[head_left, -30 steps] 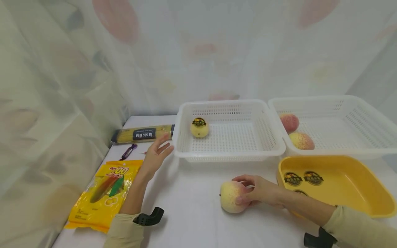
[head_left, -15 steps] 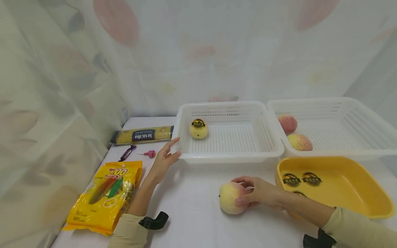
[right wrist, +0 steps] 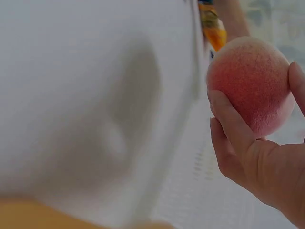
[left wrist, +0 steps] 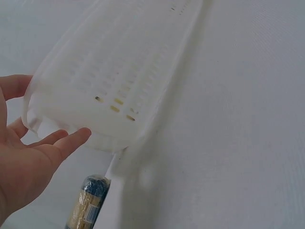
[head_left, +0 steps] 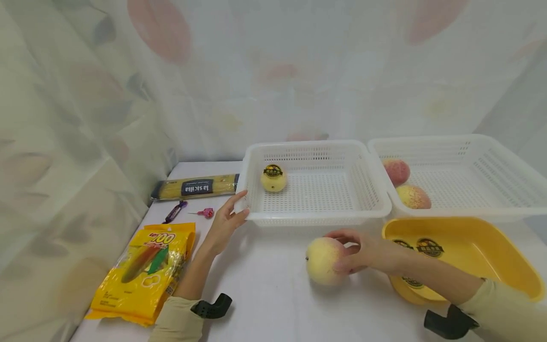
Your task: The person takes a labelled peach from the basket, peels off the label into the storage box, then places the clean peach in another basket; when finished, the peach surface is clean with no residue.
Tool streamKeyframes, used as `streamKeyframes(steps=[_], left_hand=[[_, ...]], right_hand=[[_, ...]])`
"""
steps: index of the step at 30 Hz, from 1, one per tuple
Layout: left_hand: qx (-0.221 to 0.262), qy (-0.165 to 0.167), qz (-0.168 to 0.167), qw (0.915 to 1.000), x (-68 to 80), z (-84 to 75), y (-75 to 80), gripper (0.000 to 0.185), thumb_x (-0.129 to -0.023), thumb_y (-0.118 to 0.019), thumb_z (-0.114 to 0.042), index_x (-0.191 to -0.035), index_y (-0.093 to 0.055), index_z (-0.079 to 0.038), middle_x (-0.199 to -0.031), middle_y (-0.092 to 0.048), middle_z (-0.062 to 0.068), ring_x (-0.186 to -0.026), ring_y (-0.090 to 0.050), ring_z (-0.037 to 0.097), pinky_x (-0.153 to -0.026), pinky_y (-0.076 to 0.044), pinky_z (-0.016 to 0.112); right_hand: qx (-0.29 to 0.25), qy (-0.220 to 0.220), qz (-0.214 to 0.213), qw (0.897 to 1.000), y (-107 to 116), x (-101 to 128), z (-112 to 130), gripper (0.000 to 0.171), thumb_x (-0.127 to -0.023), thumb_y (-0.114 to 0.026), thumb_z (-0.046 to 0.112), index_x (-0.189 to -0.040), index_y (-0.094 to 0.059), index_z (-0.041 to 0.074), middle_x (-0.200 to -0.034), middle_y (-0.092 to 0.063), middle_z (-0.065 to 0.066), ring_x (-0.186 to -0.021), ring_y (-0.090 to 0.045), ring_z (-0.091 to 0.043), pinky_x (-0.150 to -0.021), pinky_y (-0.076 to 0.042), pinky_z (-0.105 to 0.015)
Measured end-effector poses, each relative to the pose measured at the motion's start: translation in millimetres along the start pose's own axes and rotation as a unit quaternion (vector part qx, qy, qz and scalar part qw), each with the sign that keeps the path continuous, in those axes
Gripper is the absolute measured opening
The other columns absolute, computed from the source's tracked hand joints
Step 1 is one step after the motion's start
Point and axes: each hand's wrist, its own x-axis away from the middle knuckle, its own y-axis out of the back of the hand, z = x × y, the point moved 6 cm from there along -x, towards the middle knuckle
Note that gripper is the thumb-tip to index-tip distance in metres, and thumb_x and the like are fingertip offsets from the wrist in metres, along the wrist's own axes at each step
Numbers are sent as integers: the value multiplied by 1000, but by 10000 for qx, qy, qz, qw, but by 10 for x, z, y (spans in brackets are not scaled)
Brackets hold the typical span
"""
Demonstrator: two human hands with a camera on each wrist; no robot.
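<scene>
Two peaches point(head_left: 396, 172) are held in the right basket point(head_left: 474, 209); the left basket point(head_left: 318, 216), holding one fruit point(head_left: 273, 183), is touched by the spread left hand point(head_left: 223, 228); a third peach point(head_left: 322, 261) is pinched by the right hand point(head_left: 365, 251).

A white tabletop point(head_left: 265, 304) is backed at twelve o'clock by a pale curtain point(head_left: 239, 85) printed with faded shapes. At nine o'clock a long, slim pack of yellow pasta in clear film with a dark label point(head_left: 205, 185) is laid; toward eight, a small purple twist-wrapped candy point(head_left: 175, 212) and a pink-wrapped lollipop on a thin stick point(head_left: 208, 213) are placed. At eight, a glossy yellow plastic bag point(head_left: 145, 275) is set down. At three o'clock, two red-and-yellow peaches point(head_left: 413, 197) are contained in a rectangular white perforated plastic basket point(head_left: 453, 175); nearer four, a smooth yellow plastic tub point(head_left: 478, 251) is marked with dark stickers point(head_left: 429, 247).
</scene>
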Motion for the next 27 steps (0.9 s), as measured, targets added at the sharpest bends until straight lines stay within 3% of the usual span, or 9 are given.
streamKeyframes(steps=[5,12,14,19,24,27], left_hand=[[-59,13,-7,10000,2,-6,19,55,-97,-53,-9,-148,-33,-10,-153,-24,12,-122,-41,47,-103,-36,49],[-108,44,-6,9999,15,-10,35,55,-97,-53,-10,-148,-32,-9,-153,-24,12,-123,-40,47,-103,-37,47],[-104,75,-8,9999,19,-8,36,56,-97,-53,-10,-148,-32,-9,-153,-23,12,-124,-39,46,-102,-39,43],[-54,98,-2,9999,24,-5,29,56,-97,-54,-11,-148,-32,-10,-154,-21,11,-126,-39,46,-100,-42,39],[-117,-8,114,9999,15,0,11,56,-97,-54,-13,-149,-31,-9,-154,-21,12,-125,-38,47,-101,-39,45],[-93,-45,141,9998,9,8,8,56,-97,-54,-12,-149,-31,-9,-154,-21,12,-125,-38,48,-102,-37,48]], right_hand=[[516,519,-65,9973,299,158,392,71,-83,-74,17,-143,-38,5,-134,-46,-16,-106,-56,-30,-89,-49,-35],[1050,466,-725,9907,950,335,692,66,-89,-67,17,-146,-33,13,-132,-46,-15,-102,-58,-29,-86,-51,-33],[1088,633,-759,9891,1170,355,744,65,-92,-63,13,-148,-30,8,-133,-43,-17,-104,-57,-29,-88,-50,-33],[1336,888,-902,9829,1787,381,788,58,-95,-56,5,-147,-29,9,-129,-47,-10,-106,-58,-27,-86,-52,-31],[1655,959,-1230,9738,2366,406,692,48,-97,-53,4,-139,-40,24,-121,-54,3,-100,-61,-21,-80,-53,-27],[1540,974,-1218,9757,2630,381,579,46,-97,-50,3,-132,-45,33,-117,-57,5,-98,-62,-18,-79,-54,-28]])
